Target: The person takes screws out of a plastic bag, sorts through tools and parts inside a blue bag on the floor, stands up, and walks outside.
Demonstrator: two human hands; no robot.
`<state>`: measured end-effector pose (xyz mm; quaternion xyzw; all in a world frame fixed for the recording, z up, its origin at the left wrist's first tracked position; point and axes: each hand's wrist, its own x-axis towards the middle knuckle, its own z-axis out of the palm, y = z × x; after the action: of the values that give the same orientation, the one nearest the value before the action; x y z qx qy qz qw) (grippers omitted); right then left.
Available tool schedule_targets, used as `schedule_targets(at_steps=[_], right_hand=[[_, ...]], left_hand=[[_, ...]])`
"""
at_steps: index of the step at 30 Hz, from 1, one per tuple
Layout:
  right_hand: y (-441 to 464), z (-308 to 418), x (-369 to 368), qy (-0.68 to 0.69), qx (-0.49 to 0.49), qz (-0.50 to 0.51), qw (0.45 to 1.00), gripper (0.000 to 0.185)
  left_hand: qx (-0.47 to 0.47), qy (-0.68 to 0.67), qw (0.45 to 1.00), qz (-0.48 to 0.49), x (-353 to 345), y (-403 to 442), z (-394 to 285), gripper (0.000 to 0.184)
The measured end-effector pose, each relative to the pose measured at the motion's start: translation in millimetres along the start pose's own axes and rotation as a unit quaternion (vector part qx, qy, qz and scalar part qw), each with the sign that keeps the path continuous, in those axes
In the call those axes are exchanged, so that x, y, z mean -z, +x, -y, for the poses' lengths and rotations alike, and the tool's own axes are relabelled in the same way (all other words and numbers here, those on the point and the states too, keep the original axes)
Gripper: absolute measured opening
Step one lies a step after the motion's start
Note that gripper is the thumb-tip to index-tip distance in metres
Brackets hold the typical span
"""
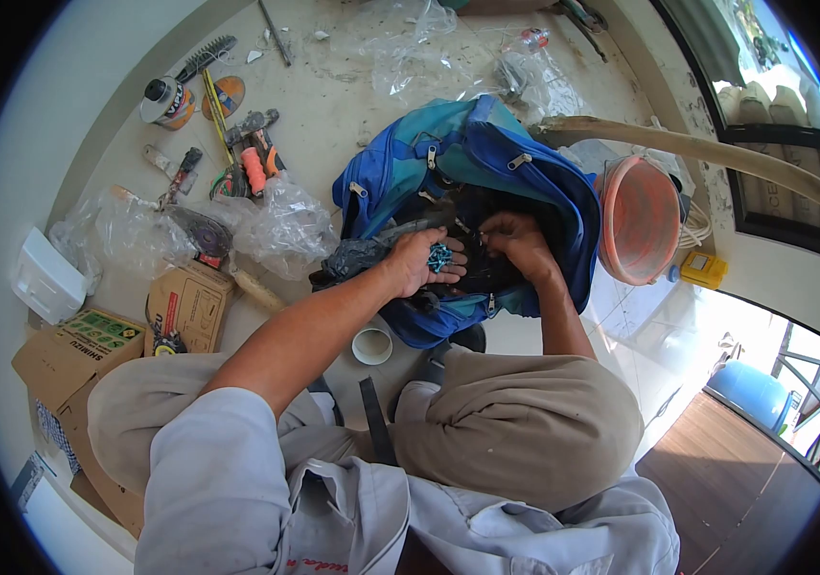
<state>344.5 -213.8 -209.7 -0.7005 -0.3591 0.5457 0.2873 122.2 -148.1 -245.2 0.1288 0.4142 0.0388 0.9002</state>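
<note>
Well left of the left fingers stands an orange-marked cardboard box (194, 305), with crumpled clear plastic (287, 230) nearer them. Below those fingers sits a round white container (356, 345). The left hand (421, 261) is palm up over the mouth of the blue bag (501, 144), its fingers extended and loosely spread, small blue-green pieces (440, 257) lying against them. Just right of these, the right hand (520, 244) reaches into the bag, fingers bent; I cannot tell whether they grip anything. Right of them, beside the bag, is an orange bucket (642, 230).
</note>
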Motion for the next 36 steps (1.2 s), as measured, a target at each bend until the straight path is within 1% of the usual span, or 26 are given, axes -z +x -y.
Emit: schedule_targets(at_steps=[2,5,8,11,12,13,14,17,20,23,26,29,32,34,35,36], right_hand=[[-2.8,7.3,-5.2,0.007,0.005,0.018,1.0,0.019],[-7.8,17.7,-11.9,0.049,-0.009,0.071,0.996,0.018],[-6.8,22.5,-17.7,0.036,-0.029,0.009,0.999,0.018],[7.7,-3.2,-8.3,-0.056,-0.026,-0.112,0.992,0.02],[15.0,-16.5,-7.3,-0.147,0.029,-0.132,0.98,0.021],[21.0,-28.0,-8.0,-0.236,0.084,-0.151,0.956,0.022],[24.6,-39.4,-6.3,-0.323,0.137,-0.167,0.921,0.024],[22.4,-30.0,-18.8,-0.351,0.078,-0.144,0.922,0.026],[20.1,-32.3,-26.5,-0.381,0.082,-0.169,0.905,0.031],[22.2,-37.0,-26.6,-0.388,0.085,-0.177,0.901,0.025],[23.0,-36.2,-21.6,-0.431,0.049,-0.135,0.891,0.024],[12.8,-24.1,-19.5,-0.354,0.093,-0.169,0.915,0.024],[1.6,0.9,-13.0,-0.204,0.095,-0.14,0.964,0.026],[-10.7,38.5,-7.2,-0.103,-0.01,-0.034,0.994,0.025],[-14.3,48.4,-5.5,-0.049,-0.063,0.019,0.997,0.025],[-12.7,44.1,-4.1,-0.043,-0.05,-0.027,0.997,0.025]], left_hand=[[0.003,-0.002,1.0,0.002,0.0,0.9,0.3,0.047],[0.008,-0.007,1.0,0.017,2.3,3.9,1.5,0.048],[0.005,-0.011,1.0,0.025,5.5,7.6,2.1,0.048],[0.007,-0.01,1.0,0.011,4.4,7.3,2.3,0.047],[0.007,-0.008,1.0,0.01,4.9,6.1,1.3,0.046],[0.009,-0.007,1.0,0.01,5.0,5.4,1.5,0.045],[0.009,-0.003,1.0,0.006,3.6,5.0,1.8,0.043],[0.008,0.007,1.0,0.001,4.8,5.5,3.2,0.041],[0.009,0.013,1.0,0.013,8.4,10.0,5.8,0.04],[0.01,0.017,1.0,0.017,10.5,9.3,6.0,0.04],[0.013,0.019,1.0,0.015,8.0,8.5,3.5,0.041],[0.014,0.017,1.0,0.012,8.2,7.9,3.1,0.041],[0.01,0.006,1.0,0.0,1.1,2.4,0.6,0.041],[0.001,-0.009,1.0,-0.005,-3.3,0.7,-0.4,0.04],[0.004,-0.007,1.0,0.0,-4.3,0.9,-0.9,0.04],[0.007,-0.006,1.0,0.004,-3.8,2.2,-0.8,0.039]])
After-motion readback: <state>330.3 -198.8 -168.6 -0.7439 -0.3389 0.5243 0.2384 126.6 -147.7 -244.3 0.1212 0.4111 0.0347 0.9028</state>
